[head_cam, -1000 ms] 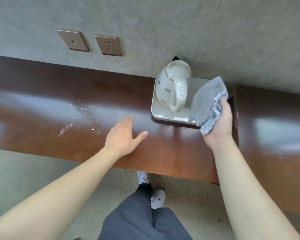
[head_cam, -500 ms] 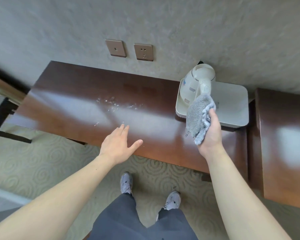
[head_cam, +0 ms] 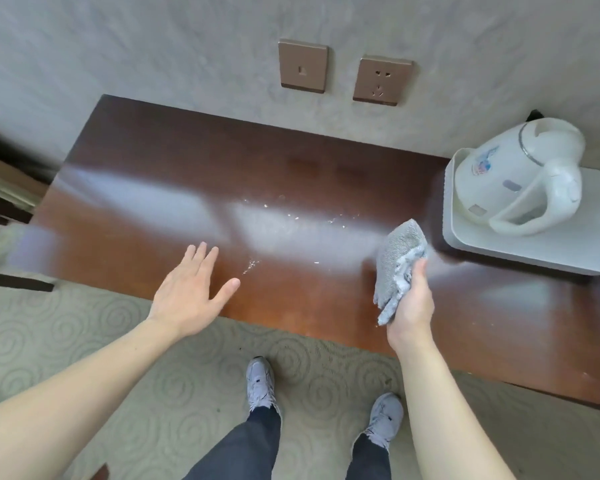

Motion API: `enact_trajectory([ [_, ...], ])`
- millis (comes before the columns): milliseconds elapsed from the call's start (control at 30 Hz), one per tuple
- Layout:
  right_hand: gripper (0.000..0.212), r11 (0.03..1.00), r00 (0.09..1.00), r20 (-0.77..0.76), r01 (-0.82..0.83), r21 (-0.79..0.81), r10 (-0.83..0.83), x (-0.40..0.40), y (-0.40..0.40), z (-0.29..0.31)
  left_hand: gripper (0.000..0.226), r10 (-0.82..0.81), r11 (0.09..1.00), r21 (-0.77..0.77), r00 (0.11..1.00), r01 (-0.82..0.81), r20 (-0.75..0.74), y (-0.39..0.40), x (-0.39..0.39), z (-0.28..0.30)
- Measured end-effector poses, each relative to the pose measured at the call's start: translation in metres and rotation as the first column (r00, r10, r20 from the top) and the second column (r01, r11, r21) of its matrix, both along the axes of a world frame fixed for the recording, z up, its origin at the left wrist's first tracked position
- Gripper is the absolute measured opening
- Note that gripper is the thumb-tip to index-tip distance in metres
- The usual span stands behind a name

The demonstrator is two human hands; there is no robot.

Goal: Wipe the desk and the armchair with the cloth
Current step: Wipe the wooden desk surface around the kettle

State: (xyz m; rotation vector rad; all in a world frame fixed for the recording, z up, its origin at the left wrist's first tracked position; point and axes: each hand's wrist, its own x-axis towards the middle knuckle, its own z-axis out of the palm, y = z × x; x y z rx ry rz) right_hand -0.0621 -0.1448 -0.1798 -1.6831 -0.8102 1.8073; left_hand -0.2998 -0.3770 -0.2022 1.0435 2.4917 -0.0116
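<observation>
Cloth (head_cam: 397,268) gripped bunched in right hand (head_cam: 411,303), held over desk (head_cam: 187,168) near edge | left hand (head_cam: 187,292) fingers spread above desk | white specks (head_cam: 291,216) mid-desk | kettle (head_cam: 520,181) on tray (head_cam: 568,251) far right

Left of the kettle (head_cam: 520,178) and its white tray (head_cam: 568,252), the desk (head_cam: 174,168) lies open to its left end, carrying only white specks (head_cam: 291,216); the kettle and tray block the right.
</observation>
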Motion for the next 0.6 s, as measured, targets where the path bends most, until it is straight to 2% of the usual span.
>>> enact_trajectory([
  [100, 0.042, 0.995, 0.992, 0.093, 0.076, 0.064, -0.082, -0.03, 0.003, -0.019, 0.085, -0.08, 0.996, -0.036, 0.997, 0.08, -0.021, 0.007, -0.043, -0.025],
  [200, 0.044, 0.965, 0.964, 0.234, 0.062, 0.257, -0.124, -0.052, 0.018, -0.028, 0.084, -0.079, 0.996, 0.027, 0.995, 0.081, -0.052, 0.025, -0.069, -0.049],
  [300, 0.045, 0.858, 0.88, 0.408, -0.001, 0.514, -0.243, -0.065, 0.041, -0.039, 0.082, 0.069, 0.99, 0.133, 0.991, -0.054, -0.113, 0.048, -0.083, -0.072],
  [367, 0.062, 0.785, 0.805, 0.523, -0.121, 0.608, -0.282, -0.067, 0.057, -0.05, 0.08, 0.148, 0.978, 0.164, 0.981, -0.126, -0.129, 0.064, -0.085, -0.085],
  [433, 0.072, 0.76, 0.755, 0.624, -0.281, 0.586, -0.202, -0.067, 0.072, -0.068, 0.079, 0.155, 0.982, 0.135, 0.973, -0.133, -0.171, 0.073, -0.084, -0.096],
  [500, 0.071, 0.726, 0.71, 0.702, -0.458, 0.513, -0.048, -0.067, 0.083, -0.086, 0.081, 0.168, 0.983, 0.112, 0.964, -0.148, -0.206, 0.077, -0.083, -0.104],
  [533, 0.068, 0.692, 0.669, 0.742, -0.556, 0.462, 0.042, -0.069, 0.088, -0.095, 0.081, 0.169, 0.983, 0.108, 0.962, -0.148, -0.214, 0.078, -0.084, -0.105],
  [600, 0.064, 0.587, 0.513, 0.839, -0.741, 0.328, 0.178, -0.073, 0.091, -0.108, 0.083, 0.162, 0.984, 0.112, 0.962, -0.141, -0.217, 0.078, -0.085, -0.107],
])
